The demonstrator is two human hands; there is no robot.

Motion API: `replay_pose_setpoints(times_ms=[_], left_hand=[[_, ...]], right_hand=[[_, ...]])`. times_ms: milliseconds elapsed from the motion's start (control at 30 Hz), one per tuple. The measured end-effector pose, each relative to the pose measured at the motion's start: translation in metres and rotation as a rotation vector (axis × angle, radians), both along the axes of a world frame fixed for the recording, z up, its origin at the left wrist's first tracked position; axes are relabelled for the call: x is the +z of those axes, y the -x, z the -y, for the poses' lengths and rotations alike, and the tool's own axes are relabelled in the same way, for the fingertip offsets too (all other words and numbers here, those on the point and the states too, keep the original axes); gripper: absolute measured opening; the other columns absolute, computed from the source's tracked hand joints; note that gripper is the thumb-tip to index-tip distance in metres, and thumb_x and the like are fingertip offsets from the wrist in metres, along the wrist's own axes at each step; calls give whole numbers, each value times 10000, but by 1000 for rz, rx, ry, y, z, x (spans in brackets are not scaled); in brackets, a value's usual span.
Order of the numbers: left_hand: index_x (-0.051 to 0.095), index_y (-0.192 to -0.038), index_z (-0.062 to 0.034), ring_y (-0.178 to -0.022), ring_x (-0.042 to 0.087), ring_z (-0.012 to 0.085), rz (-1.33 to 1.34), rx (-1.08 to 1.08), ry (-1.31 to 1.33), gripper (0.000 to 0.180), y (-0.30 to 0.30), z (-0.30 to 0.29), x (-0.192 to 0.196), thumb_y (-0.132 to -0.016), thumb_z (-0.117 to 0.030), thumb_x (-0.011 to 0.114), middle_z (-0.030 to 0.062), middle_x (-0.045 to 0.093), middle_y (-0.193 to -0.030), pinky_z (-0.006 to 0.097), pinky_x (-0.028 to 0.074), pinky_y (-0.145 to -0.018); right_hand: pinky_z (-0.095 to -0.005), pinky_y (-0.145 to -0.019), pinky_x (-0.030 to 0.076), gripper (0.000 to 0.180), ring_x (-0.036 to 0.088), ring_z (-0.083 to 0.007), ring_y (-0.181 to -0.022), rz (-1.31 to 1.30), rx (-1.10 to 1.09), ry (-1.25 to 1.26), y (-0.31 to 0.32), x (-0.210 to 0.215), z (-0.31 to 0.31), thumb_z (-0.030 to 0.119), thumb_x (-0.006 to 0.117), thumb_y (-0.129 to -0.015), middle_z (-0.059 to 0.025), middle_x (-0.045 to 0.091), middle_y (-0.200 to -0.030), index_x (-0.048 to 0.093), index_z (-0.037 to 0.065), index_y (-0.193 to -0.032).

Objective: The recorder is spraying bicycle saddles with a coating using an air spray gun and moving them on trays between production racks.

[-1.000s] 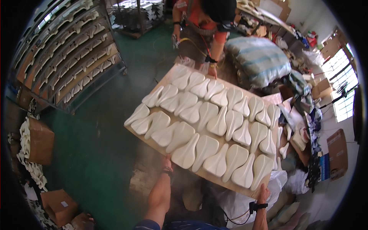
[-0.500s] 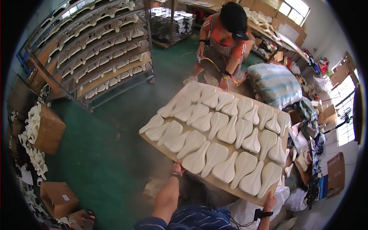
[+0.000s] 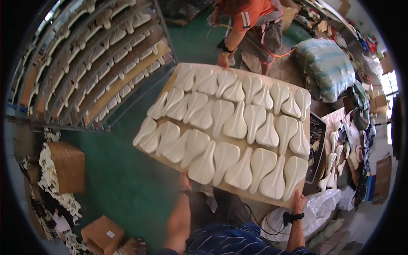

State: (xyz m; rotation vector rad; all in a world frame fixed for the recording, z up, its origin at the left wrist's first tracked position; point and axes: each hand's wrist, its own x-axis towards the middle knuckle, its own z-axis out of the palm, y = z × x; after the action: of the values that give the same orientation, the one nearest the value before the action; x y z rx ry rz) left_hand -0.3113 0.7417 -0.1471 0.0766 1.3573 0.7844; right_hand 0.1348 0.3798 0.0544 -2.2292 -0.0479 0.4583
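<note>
While both hands (image 3: 297,200) grip it, board (image 3: 242,193) long axis crosswise, tilted

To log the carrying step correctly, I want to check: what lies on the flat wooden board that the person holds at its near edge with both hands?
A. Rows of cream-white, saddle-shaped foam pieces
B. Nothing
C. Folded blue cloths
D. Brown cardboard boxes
A: the flat wooden board is covered with rows of cream-white saddle-shaped foam pieces, while the left hand and right hand grip its near edge.
</note>
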Motion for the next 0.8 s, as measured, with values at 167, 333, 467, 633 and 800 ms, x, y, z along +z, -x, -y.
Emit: replay_pose_setpoints(times_ms=[167, 333, 467, 633, 800], left_hand=[[580, -1243, -94, -978, 681, 244, -92, -5, 89, 320, 67, -87, -16, -1041, -328, 499, 71, 675, -1140, 413, 611, -761], [556, -1280, -83, -1006, 674, 253, -12, -15, 141, 349, 114, -169, -39, -1042, -332, 496, 87, 665, -1162, 423, 604, -798], [541, -1297, -93, -1015, 675, 260, -3, -76, 207, 347, 175, -244, -88, -1047, -327, 483, 78, 666, -1167, 428, 608, -789], [533, -1318, -110, -1026, 671, 226, 8, -236, 309, 350, 248, -304, -154, -1027, -296, 475, 54, 669, -1161, 392, 597, -788], [541, -1311, -104, -1074, 643, 208, 45, -283, 247, 369, 314, -325, -195, -1021, -331, 515, 57, 644, -1211, 383, 582, -823]], right_hand=[[-280, -590, 454, 408, 541, -91, -652, -43, -6, 25, 59, -6, -107, 352, 660, -935, -11, 633, -741, 684, -45, -844], [-284, -590, 453, 403, 540, -94, -650, -4, -22, 103, 131, -9, -186, 350, 660, -928, -14, 637, -735, 690, -45, -855], [-293, -568, 441, 414, 527, -91, -642, 48, -34, 182, 209, -25, -242, 344, 649, -940, -13, 635, -738, 689, -61, -862], [-295, -539, 405, 414, 484, -87, -623, 97, -146, 371, 337, -28, -295, 357, 676, -926, -1, 597, -700, 694, -42, -815], [-305, -527, 387, 437, 460, -80, -625, 42, -263, 600, 432, -60, -276, 373, 674, -924, 11, 579, -684, 669, -32, -758]])
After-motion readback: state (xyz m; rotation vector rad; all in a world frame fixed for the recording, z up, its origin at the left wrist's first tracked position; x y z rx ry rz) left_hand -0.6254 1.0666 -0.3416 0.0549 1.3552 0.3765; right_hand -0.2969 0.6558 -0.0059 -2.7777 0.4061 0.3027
